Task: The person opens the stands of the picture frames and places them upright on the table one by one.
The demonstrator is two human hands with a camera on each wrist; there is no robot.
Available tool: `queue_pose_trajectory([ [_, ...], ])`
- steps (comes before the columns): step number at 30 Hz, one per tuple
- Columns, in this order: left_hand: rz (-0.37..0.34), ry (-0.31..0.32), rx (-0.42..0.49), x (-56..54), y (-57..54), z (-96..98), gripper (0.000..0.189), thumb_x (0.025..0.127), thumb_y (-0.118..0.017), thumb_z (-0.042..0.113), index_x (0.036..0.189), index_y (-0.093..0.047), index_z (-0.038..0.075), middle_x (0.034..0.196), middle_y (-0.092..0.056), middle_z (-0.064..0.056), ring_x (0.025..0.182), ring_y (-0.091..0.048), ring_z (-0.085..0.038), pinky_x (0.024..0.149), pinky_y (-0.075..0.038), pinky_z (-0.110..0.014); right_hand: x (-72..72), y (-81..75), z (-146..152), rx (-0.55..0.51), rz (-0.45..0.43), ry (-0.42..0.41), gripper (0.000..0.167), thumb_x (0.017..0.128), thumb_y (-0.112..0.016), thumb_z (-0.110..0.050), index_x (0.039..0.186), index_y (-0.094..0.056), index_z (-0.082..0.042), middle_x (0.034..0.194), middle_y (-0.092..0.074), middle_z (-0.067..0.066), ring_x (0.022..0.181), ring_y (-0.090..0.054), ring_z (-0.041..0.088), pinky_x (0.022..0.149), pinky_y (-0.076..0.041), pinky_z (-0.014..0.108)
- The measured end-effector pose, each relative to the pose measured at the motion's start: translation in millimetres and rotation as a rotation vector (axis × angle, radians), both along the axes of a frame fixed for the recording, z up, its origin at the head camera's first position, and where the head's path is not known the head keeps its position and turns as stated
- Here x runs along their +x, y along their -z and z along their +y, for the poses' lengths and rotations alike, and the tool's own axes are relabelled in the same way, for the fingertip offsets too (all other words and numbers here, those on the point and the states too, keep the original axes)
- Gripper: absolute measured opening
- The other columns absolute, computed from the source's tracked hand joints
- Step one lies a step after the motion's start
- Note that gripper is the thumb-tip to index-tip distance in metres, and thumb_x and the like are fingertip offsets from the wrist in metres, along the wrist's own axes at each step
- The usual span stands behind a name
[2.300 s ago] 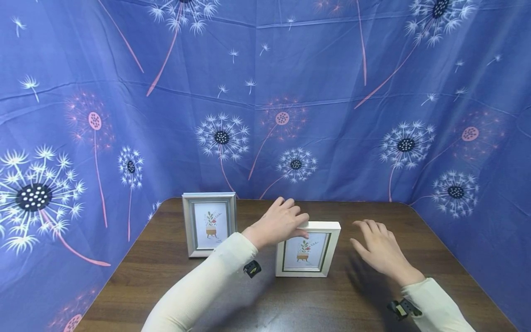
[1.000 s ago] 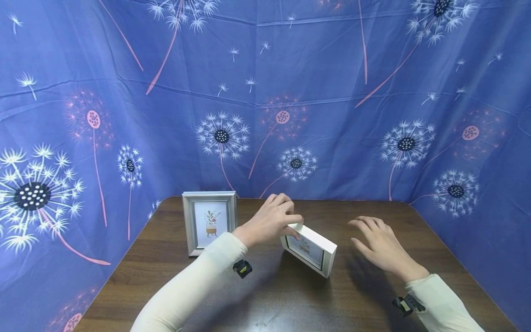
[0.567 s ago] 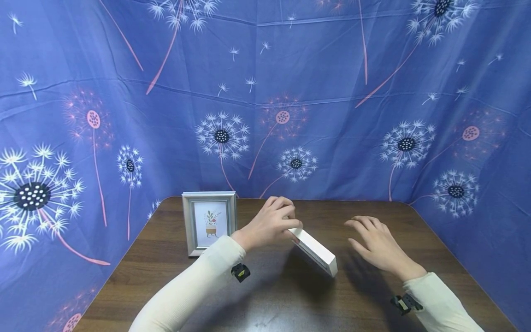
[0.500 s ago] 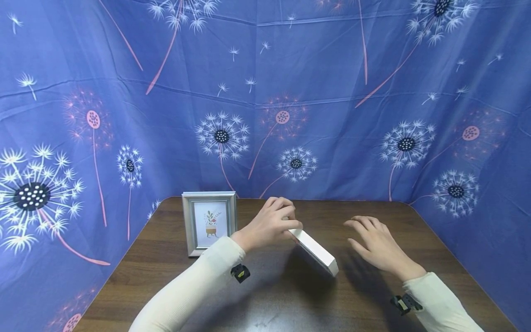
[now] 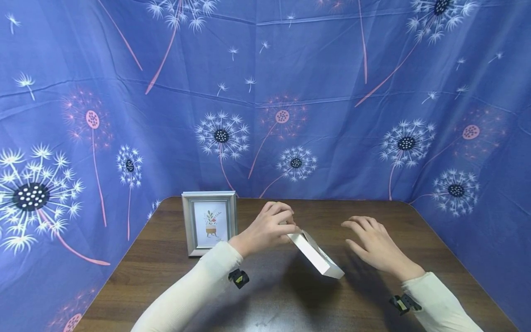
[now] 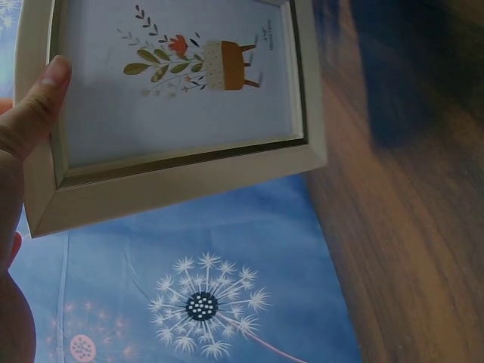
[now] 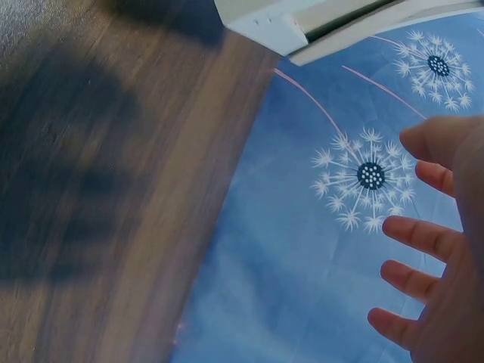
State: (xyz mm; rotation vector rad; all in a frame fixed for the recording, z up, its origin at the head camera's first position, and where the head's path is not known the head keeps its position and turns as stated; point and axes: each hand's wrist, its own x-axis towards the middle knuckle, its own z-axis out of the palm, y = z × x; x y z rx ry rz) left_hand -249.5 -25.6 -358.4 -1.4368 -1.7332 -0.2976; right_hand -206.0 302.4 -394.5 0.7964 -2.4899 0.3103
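My left hand (image 5: 265, 233) grips a white picture frame (image 5: 311, 253) by one end. In the head view the frame is tilted, showing its white edge and part of its back, above a dark shadow. The left wrist view shows its front (image 6: 178, 183) with a print of a potted plant, my thumb (image 6: 47, 91) pressing on the border. To the right, my right hand (image 5: 377, 249) hovers apart from the frame, fingers spread and slightly bent, holding nothing. A corner of the frame (image 7: 265, 26) appears at the top of the right wrist view.
A silver picture frame (image 5: 191, 230) with a similar plant print stands upright at the left, behind my left forearm. The brown wooden table (image 5: 265, 304) reaches back to a blue dandelion-patterned cloth (image 5: 340, 157), which also hangs along both sides.
The white frame, earlier upright with its picture facing me, has been turned in my left hand, so its picture is now hidden from the head view. My right hand has shifted slightly left.
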Motion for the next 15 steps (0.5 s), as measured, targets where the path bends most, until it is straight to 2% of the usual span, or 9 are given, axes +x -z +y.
queue_pose_trajectory([
  [15, 0.003, 0.03, 0.003, 5.0, 5.2, 0.6, 0.027, 0.068, -0.084, 0.016, 0.092, -0.074, 0.021, 0.092, -0.061, 0.006, 0.106, -0.054, -0.019, 0.091, -0.041, -0.037, -2.2, 4.7, -2.8, 0.013, -0.003, -0.026, 0.042, 0.085, -0.074, -0.017, 0.124, -0.061, -0.013, 0.125, -0.058, 0.016, 0.115, -0.051, 0.04, 0.086, -0.04, 0.064],
])
